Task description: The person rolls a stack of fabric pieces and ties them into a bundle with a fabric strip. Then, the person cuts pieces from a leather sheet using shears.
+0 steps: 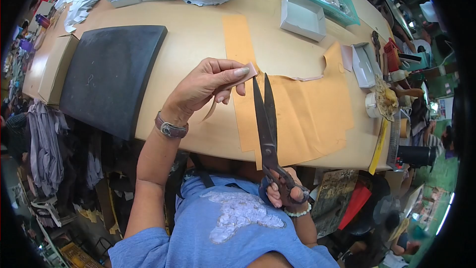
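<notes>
My left hand (213, 82), with a watch (170, 127) on its wrist, pinches a narrow beige strip (252, 71) between thumb and fingers. The strip's short end sticks up past the thumb, and its tail (209, 111) hangs below the hand. Large dark scissors (267, 139) are gripped by my right hand (287, 188), fingers through the handles. Their blades are spread slightly, points up, with the tips close to the strip's end; whether they touch it I cannot tell. Underneath lies a tan, leather-like sheet (307, 119) with an irregular outline.
A black slab (111, 77) lies on the table (193, 34) to the left, beside a cardboard box (58, 69). White boxes (302, 17) and a teal tray (347, 17) stand at the back. On the right are a glue-crusted pot (372, 104) and a yellow strip (379, 144).
</notes>
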